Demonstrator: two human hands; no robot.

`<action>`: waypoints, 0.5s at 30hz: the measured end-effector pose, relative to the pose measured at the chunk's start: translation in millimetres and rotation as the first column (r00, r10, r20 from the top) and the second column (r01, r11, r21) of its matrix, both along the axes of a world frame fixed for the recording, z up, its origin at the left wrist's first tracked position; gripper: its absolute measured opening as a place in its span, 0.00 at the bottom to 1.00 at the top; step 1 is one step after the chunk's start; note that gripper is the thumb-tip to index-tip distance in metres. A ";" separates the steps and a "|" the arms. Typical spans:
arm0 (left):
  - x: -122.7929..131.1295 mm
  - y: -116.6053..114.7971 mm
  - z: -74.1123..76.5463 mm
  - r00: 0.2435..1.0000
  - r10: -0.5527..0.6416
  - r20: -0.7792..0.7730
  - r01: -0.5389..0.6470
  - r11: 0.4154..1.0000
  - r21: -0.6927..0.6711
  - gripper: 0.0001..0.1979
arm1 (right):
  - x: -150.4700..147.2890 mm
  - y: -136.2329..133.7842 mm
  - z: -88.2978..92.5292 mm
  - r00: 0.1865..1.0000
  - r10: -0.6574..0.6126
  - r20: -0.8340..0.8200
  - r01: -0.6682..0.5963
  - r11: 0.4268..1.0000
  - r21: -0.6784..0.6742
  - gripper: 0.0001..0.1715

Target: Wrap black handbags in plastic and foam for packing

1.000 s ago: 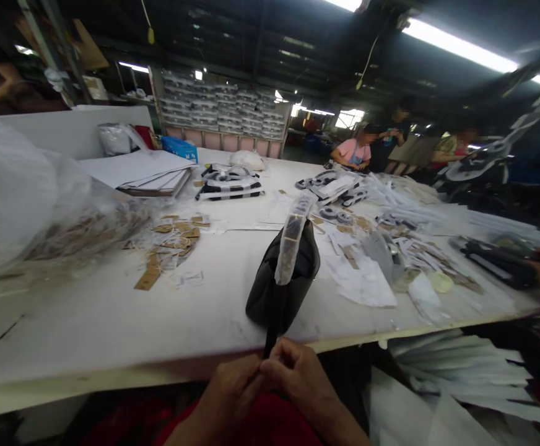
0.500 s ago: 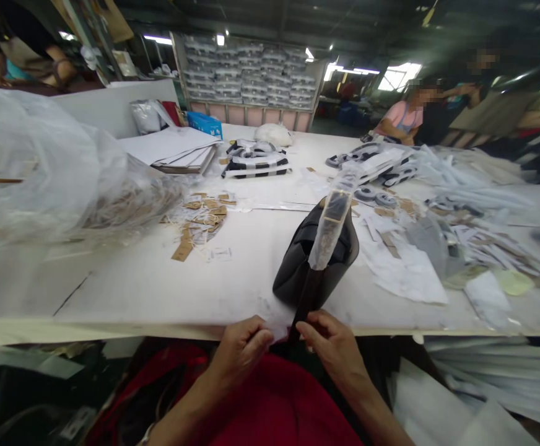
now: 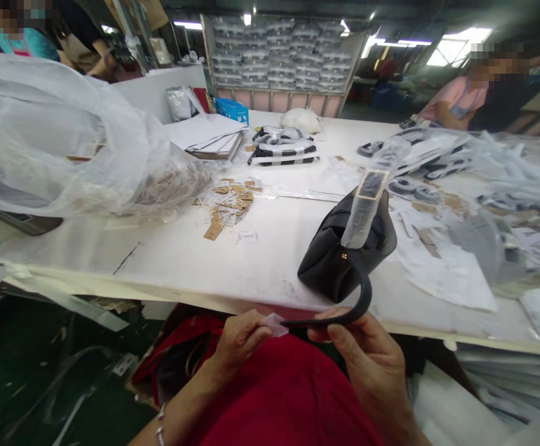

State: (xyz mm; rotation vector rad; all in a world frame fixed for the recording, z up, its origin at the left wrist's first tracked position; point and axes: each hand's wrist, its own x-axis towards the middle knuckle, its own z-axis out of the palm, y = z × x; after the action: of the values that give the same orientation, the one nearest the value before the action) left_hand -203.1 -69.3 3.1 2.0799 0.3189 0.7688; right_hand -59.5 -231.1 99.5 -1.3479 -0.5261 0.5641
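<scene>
A black handbag stands upright near the front edge of the white table. Its long black strap curves down over the edge toward me. Clear plastic wrap covers the upper part of the strap, around a gold-rimmed rectangular buckle. My right hand is closed around the strap, thumb on the near side. My left hand pinches a small piece of translucent wrapping at the strap's end.
Brown paper tags with strings lie left of the bag. A big plastic sack fills the table's left. Wrapped straps lie at the back, and paper scraps on the right. Several people work beyond the table.
The view has turned left. My right hand has bent the strap sideways, so it now curves toward my left hand. The bag's gold mark has come into sight.
</scene>
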 end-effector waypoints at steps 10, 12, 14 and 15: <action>0.9 -5.5 7.0 0.994 0.018 0.110 -0.021 0.999 0.032 0.09 | -4.0 7.5 3.8 1.000 0.005 0.010 -0.004 0.993 -0.115 0.13; 4.1 -6.7 9.9 0.993 0.014 0.116 -0.015 1.000 0.006 0.08 | -3.0 8.3 2.6 0.999 0.029 0.036 -0.024 0.992 -0.127 0.13; 10.5 -9.3 14.7 0.993 -0.002 0.117 0.006 0.999 -0.032 0.07 | -0.9 9.5 1.0 0.994 0.051 0.094 -0.036 0.988 -0.152 0.14; 14.7 -11.4 17.6 0.993 -0.011 0.114 0.017 0.998 -0.057 0.07 | 0.4 10.2 0.1 0.989 0.060 0.134 -0.037 0.985 -0.170 0.14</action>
State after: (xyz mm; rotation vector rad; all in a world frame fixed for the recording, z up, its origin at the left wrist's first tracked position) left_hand -188.4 -80.6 20.7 1.9736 0.2600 0.8565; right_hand -59.1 -221.0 99.7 -1.5451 -0.6378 0.5661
